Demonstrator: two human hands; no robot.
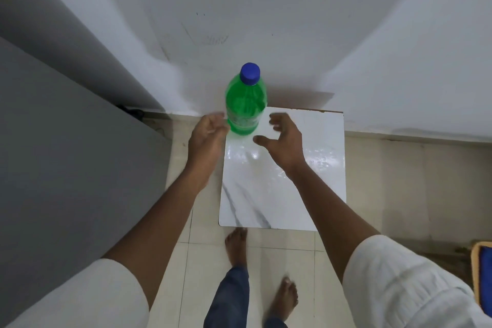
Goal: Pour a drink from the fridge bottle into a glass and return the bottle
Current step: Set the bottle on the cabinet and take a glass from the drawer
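A green plastic bottle (245,104) with a blue cap stands upright at the far left corner of a small white marble-patterned table (287,181). My left hand (209,138) is just left of the bottle's base, fingers loosely curled and blurred, touching or nearly touching it without holding it. My right hand (283,138) hovers over the table to the right of the bottle, fingers spread, a short gap away from it. No glass is in view.
A grey fridge side (66,168) fills the left. White walls (266,21) meet in a corner behind the table. My bare feet (237,245) stand on the beige tiled floor before the table. A basket with something blue (482,274) sits at the right edge.
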